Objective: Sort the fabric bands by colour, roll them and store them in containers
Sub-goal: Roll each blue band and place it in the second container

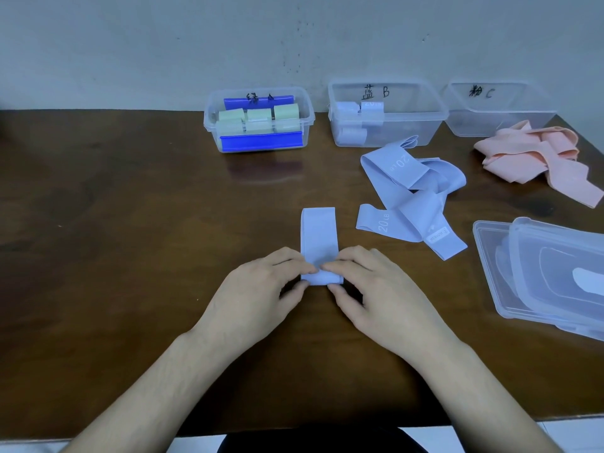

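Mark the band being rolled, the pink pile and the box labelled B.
band being rolled (318, 230): head view, on its flat unrolled stretch beyond the fingers.
pink pile (536, 155): head view, on the middle of the heaped bands.
box labelled B (408, 125): head view, on its clear front wall.

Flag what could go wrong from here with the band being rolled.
1. Both hands, left hand and right hand, pinch only the near end of the blue band; the roll has barely begun and may spring open or go crooked.
2. The loose blue bands lie tangled, so pulling one may drag others.
3. The pink pile lies close by and could mix in.
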A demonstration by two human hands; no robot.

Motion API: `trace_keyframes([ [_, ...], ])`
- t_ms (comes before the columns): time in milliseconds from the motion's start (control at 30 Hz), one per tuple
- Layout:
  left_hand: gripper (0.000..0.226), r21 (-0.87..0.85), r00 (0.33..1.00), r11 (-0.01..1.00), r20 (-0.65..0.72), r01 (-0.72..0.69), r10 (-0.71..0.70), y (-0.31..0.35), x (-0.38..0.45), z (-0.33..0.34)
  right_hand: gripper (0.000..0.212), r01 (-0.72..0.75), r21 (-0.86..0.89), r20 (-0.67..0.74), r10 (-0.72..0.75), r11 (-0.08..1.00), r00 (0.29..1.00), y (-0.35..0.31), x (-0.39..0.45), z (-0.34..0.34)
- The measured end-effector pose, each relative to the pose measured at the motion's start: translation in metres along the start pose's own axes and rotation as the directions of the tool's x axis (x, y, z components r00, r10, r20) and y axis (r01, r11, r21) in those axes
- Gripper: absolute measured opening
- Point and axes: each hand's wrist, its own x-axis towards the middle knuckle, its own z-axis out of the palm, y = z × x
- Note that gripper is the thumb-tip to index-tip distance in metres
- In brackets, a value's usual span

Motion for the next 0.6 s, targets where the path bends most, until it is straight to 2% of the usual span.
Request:
trace_keyframes([
  [133,0.024,-0.034,0.999,0.999,0.030,0.022,-0.021,-0.002,0.003,-0.001,0.029,0.004,-0.003,0.011,-0.004,1.000,1.000,-0.001,0.003,0.000],
  [400,0.033,0.037,0.996,0.998,0.080,0.047,-0.049,-0.002,0.010,0.000,0.028,-0.045,-0.023,0.013,0.045,0.999,0.999,0.001,0.009,-0.001],
  [533,0.030,-0.031,0.996,0.997,0.054,0.072,-0.070,-0.003,0.012,0.003,0.032,-0.123,-0.006,0.055,0.123,0.992,0.991,-0.002,0.013,0.003],
  [600,0.027,-0.067,0.996,0.995,0.042,0.077,-0.074,-0.004,0.012,0.004,0.029,-0.135,0.027,0.030,0.134,0.991,0.991,-0.003,0.015,0.005],
])
